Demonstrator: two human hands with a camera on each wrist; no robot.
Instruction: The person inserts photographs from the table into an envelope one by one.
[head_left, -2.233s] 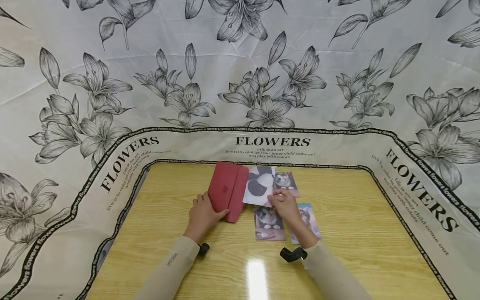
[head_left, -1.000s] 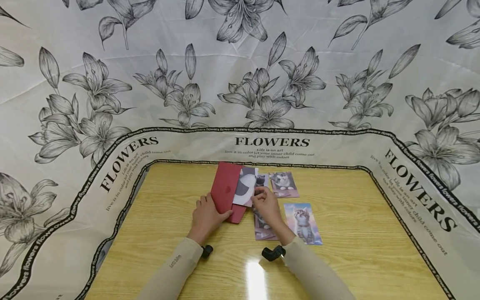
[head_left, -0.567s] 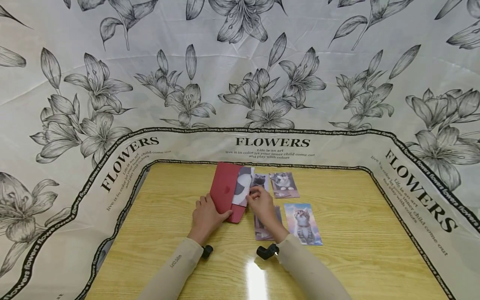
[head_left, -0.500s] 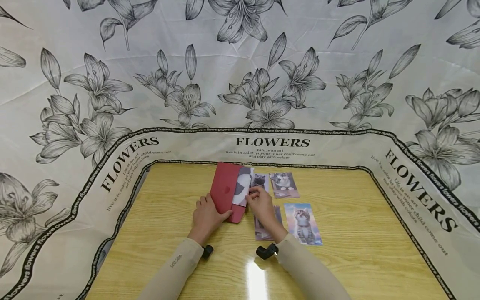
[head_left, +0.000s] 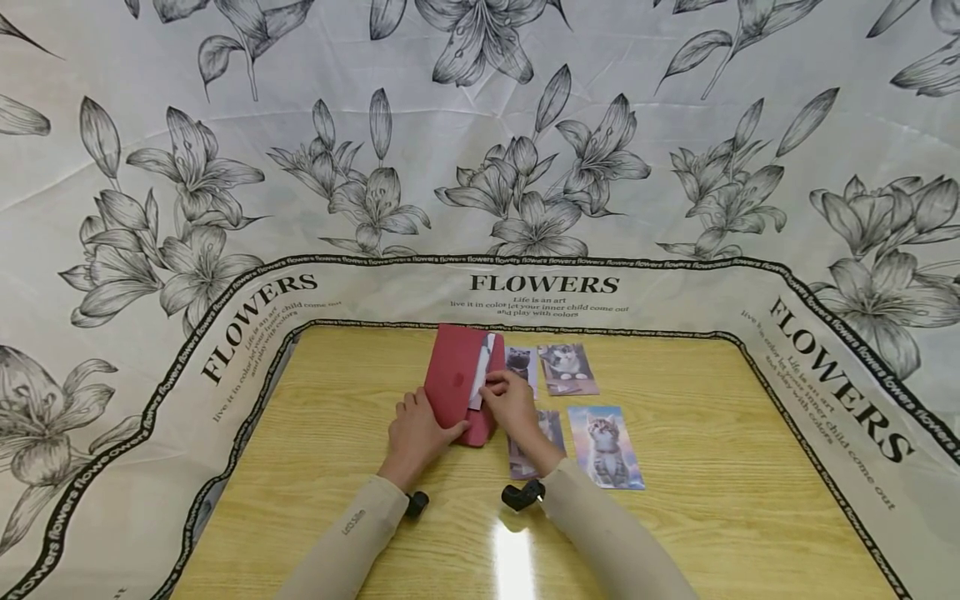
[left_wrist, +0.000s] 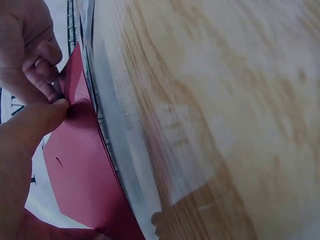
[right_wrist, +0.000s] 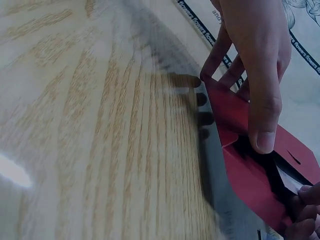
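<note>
My left hand point(head_left: 416, 435) grips the red envelope point(head_left: 453, 375) by its near end, with the thumb point(right_wrist: 265, 120) on the front beside the pocket mouth and the other fingers around the side edge. The envelope's flap lies open to the right. A white-and-black photo card point(head_left: 482, 377) sits mostly inside the pocket, only a narrow strip showing. My right hand point(head_left: 512, 407) pinches that card's outer edge between thumb and fingers. In the left wrist view, the right hand point(left_wrist: 27, 47) shows behind the envelope point(left_wrist: 85, 160), while the card is hidden there.
Several cat photos lie on the wooden table point(head_left: 337, 392) right of the envelope: a dark cat point(head_left: 521, 365), a grey-and-white cat point(head_left: 567, 369), a tabby kitten point(head_left: 606, 448), and one partly covered photo point(head_left: 534, 454) under the right wrist. A flower-printed cloth point(head_left: 540, 292) borders the table.
My right hand has moved left, sliding the photo card from outside the envelope deep into its pocket. The left hand has stayed on the envelope. The tabby kitten photo has come into fuller view.
</note>
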